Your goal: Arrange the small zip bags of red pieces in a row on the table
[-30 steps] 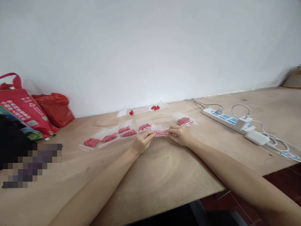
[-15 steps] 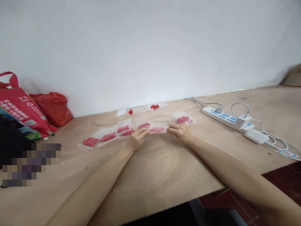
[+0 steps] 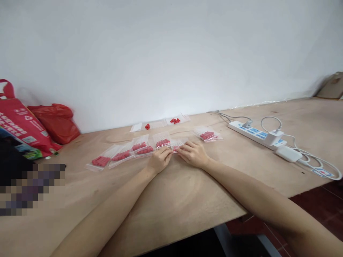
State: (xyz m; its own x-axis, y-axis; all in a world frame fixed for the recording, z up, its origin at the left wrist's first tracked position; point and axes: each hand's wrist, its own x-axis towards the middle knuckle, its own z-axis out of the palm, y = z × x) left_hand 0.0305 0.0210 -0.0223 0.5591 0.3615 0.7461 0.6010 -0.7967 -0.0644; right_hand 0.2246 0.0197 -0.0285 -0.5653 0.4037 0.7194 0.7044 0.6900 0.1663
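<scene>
Both hands meet over a small clear plastic zip bag of red pieces (image 3: 176,145) lying on the bare plywood table (image 3: 187,200); the left hand (image 3: 160,160) and right hand (image 3: 193,154) pinch it, fingertips together on its edges.

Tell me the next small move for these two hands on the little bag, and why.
Probably slide the pinched fingers along the top edge of the small bag to press its seal shut. Both the left hand and right hand meet on it on the table, red pieces show inside, and the bags lined up to the left look filled and flat.
</scene>
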